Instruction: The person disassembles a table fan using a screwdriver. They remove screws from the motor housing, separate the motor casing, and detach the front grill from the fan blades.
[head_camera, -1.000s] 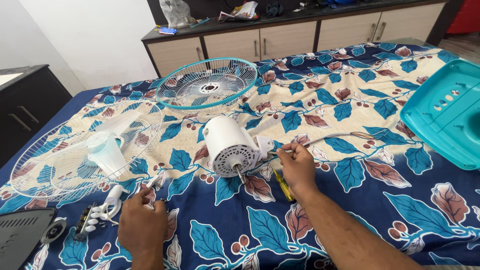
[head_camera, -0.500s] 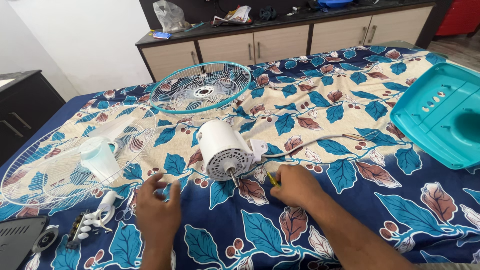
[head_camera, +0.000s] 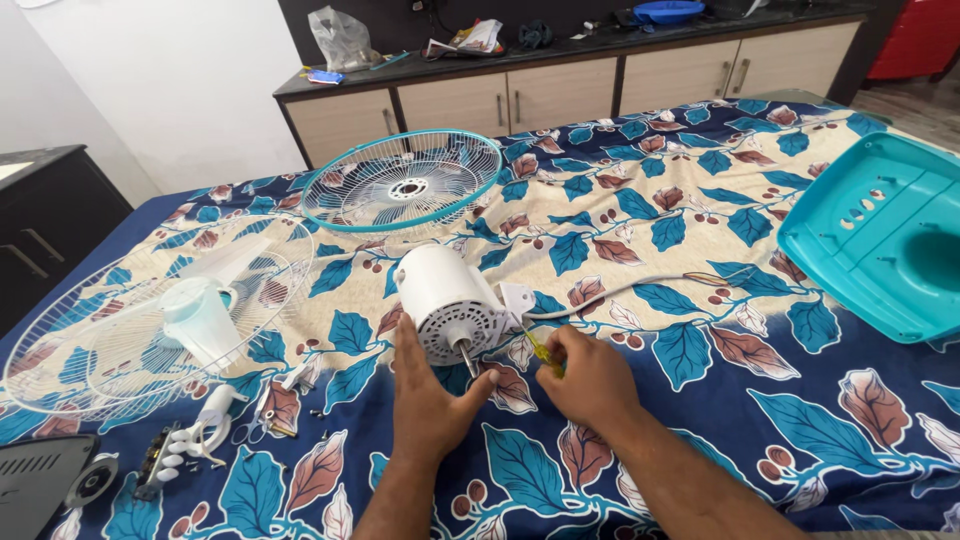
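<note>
Head camera looking down and forward over the bed (head_camera: 700, 440) from close above; both hands near the lower edge; cabinets (head_camera: 560, 85) lying far beyond.

A bed (head_camera: 700, 440) spread with a blue-and-cream leaf-print sheet carries a white fan motor (head_camera: 447, 303) at centre, a teal-rimmed grille (head_camera: 402, 182) at 11 o'clock, a white grille (head_camera: 120, 320) at 9 o'clock and a teal base (head_camera: 880, 240) at 3 o'clock.
</note>
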